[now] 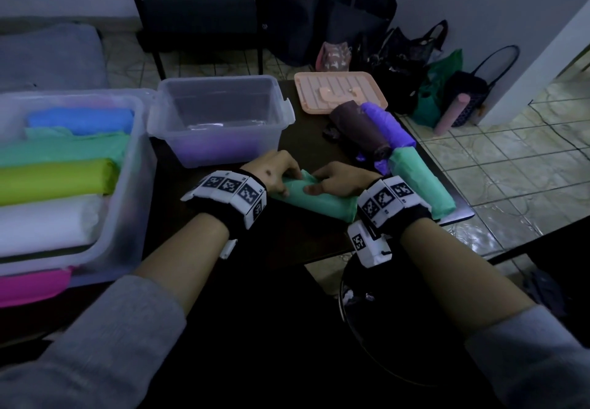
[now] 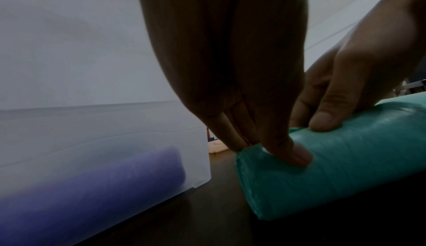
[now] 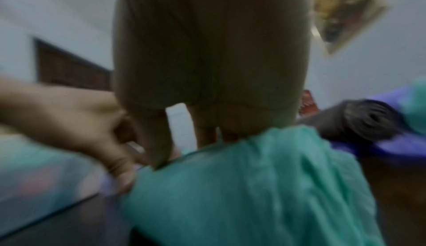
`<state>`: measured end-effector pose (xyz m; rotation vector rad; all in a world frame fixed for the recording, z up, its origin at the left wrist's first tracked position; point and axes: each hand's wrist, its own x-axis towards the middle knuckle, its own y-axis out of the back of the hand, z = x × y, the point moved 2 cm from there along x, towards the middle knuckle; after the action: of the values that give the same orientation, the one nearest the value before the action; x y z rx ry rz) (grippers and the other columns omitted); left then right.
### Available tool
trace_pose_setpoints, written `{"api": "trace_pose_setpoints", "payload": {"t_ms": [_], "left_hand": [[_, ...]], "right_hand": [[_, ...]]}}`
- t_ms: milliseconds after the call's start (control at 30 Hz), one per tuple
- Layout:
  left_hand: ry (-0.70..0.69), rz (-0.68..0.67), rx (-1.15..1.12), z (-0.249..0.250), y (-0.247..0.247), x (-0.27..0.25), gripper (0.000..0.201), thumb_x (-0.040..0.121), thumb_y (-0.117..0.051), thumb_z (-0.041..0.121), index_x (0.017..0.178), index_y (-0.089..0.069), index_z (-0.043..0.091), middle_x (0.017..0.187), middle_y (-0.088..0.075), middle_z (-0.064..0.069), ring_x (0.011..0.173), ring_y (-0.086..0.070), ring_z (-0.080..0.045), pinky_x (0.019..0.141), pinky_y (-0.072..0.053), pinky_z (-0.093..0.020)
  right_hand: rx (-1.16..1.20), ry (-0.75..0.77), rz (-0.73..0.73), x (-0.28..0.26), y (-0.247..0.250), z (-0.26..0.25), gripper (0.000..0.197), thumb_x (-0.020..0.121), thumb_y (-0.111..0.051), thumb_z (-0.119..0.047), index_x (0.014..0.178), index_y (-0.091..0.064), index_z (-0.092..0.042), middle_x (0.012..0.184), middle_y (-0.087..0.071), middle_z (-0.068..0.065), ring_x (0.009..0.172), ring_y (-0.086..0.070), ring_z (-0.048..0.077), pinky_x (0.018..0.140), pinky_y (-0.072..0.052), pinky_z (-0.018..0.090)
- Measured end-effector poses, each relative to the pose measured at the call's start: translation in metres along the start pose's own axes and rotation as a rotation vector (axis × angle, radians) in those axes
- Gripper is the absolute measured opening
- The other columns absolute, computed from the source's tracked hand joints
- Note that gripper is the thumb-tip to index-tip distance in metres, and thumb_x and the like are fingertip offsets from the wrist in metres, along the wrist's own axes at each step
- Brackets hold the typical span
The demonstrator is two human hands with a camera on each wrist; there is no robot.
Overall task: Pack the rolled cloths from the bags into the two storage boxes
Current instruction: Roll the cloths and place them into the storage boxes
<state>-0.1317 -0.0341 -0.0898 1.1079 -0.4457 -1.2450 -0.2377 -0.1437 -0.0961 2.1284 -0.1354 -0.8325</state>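
Note:
A teal rolled cloth (image 1: 322,203) lies across the dark table in front of me. My left hand (image 1: 281,174) grips its left end, thumb on the near side and fingers over the far side (image 2: 297,154). My right hand (image 1: 335,180) holds the roll beside it, thumb on top (image 2: 322,120). In the blurred right wrist view its fingers curl over the teal roll (image 3: 253,186). The smaller clear box (image 1: 220,115) behind my hands holds a purple roll (image 2: 92,186). The larger clear box (image 1: 127,185) at left holds blue, green, yellow and white rolls.
To the right lie a brown roll (image 1: 360,132), a purple roll (image 1: 389,124) and another teal roll (image 1: 421,182) near the table's right edge. A peach lid (image 1: 338,89) sits behind them. Bags (image 1: 437,89) and a pink roll (image 1: 451,115) stand on the tiled floor. A pink lid (image 1: 32,284) lies at near left.

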Motion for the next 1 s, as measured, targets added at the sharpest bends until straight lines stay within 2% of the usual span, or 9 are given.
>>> {"api": "trace_pose_setpoints", "payload": {"t_ms": [167,333,467,567,667,733,833,900,1000], "left_hand": [[-0.015,-0.023,0.003,0.003,0.003,-0.001,0.049,0.079,-0.071,0.006,0.125,-0.059,0.016,0.125,-0.06,-0.005,0.113,-0.056,-0.018,0.088,-0.042,-0.021],[0.004,-0.024,-0.024,0.0,0.001,-0.004,0.049,0.082,-0.068,0.007,0.129,-0.056,0.015,0.129,-0.058,-0.001,0.119,-0.052,-0.015,0.088,-0.034,-0.015],[0.059,0.041,-0.246,-0.012,-0.005,-0.007,0.046,0.082,-0.068,0.005,0.126,-0.058,0.011,0.126,-0.06,-0.001,0.12,-0.053,-0.013,0.095,-0.034,-0.014],[0.259,0.242,-0.554,-0.032,-0.007,-0.007,0.059,0.082,-0.07,0.019,0.134,-0.047,0.003,0.133,-0.055,-0.01,0.123,-0.052,-0.022,0.106,-0.037,-0.03],[0.595,0.557,-0.948,-0.057,-0.002,-0.018,0.085,0.082,-0.066,0.044,0.141,-0.026,-0.001,0.146,-0.036,-0.016,0.128,-0.043,-0.034,0.104,-0.041,-0.047],[0.683,0.713,-1.252,-0.067,0.007,-0.026,0.092,0.085,-0.059,0.05,0.149,-0.01,0.005,0.154,-0.019,-0.011,0.136,-0.03,-0.036,0.101,-0.039,-0.057],[0.715,0.86,-1.563,-0.079,0.028,-0.033,0.079,0.089,-0.052,0.051,0.149,-0.015,0.016,0.152,-0.018,-0.008,0.136,-0.027,-0.04,0.097,-0.037,-0.065],[0.687,0.844,-1.652,-0.085,0.037,-0.034,0.066,0.094,-0.047,0.046,0.147,-0.021,0.017,0.15,-0.024,-0.009,0.134,-0.031,-0.038,0.089,-0.047,-0.059],[0.654,0.737,-1.668,-0.088,0.037,-0.032,0.047,0.099,-0.041,0.024,0.143,-0.031,0.011,0.144,-0.038,-0.011,0.127,-0.045,-0.031,0.057,-0.057,-0.033]], "right_hand": [[-0.166,0.054,0.145,-0.011,-0.014,-0.011,0.057,0.084,-0.06,-0.053,0.12,-0.059,-0.009,0.114,-0.059,0.011,0.102,-0.055,0.024,0.081,-0.041,0.029],[-0.297,0.074,0.249,-0.018,-0.038,-0.018,0.062,0.083,-0.066,-0.04,0.132,-0.045,-0.009,0.128,-0.051,0.013,0.117,-0.049,0.029,0.093,-0.04,0.037],[-0.318,0.118,0.341,-0.024,-0.05,-0.019,0.057,0.088,-0.061,-0.033,0.135,-0.041,-0.007,0.128,-0.05,0.014,0.117,-0.047,0.03,0.096,-0.037,0.038],[-0.314,0.132,0.371,-0.024,-0.055,-0.017,0.059,0.091,-0.057,-0.032,0.14,-0.035,-0.008,0.13,-0.049,0.013,0.117,-0.046,0.028,0.098,-0.035,0.036],[-0.326,0.123,0.399,-0.024,-0.058,-0.019,0.06,0.091,-0.056,-0.031,0.142,-0.033,-0.009,0.132,-0.048,0.012,0.119,-0.045,0.028,0.099,-0.034,0.036],[-0.309,0.119,0.391,-0.024,-0.057,-0.02,0.06,0.092,-0.056,-0.03,0.142,-0.032,-0.009,0.134,-0.047,0.013,0.12,-0.044,0.028,0.1,-0.033,0.036],[-0.314,0.112,0.387,-0.025,-0.056,-0.02,0.06,0.092,-0.055,-0.031,0.142,-0.032,-0.009,0.135,-0.046,0.012,0.121,-0.044,0.027,0.101,-0.033,0.036],[-0.311,0.109,0.383,-0.026,-0.056,-0.021,0.06,0.092,-0.055,-0.032,0.143,-0.032,-0.009,0.136,-0.046,0.011,0.122,-0.043,0.026,0.101,-0.033,0.036],[-0.31,0.108,0.362,-0.026,-0.056,-0.021,0.061,0.092,-0.055,-0.033,0.142,-0.032,-0.009,0.135,-0.046,0.011,0.122,-0.043,0.026,0.101,-0.033,0.036]]}}
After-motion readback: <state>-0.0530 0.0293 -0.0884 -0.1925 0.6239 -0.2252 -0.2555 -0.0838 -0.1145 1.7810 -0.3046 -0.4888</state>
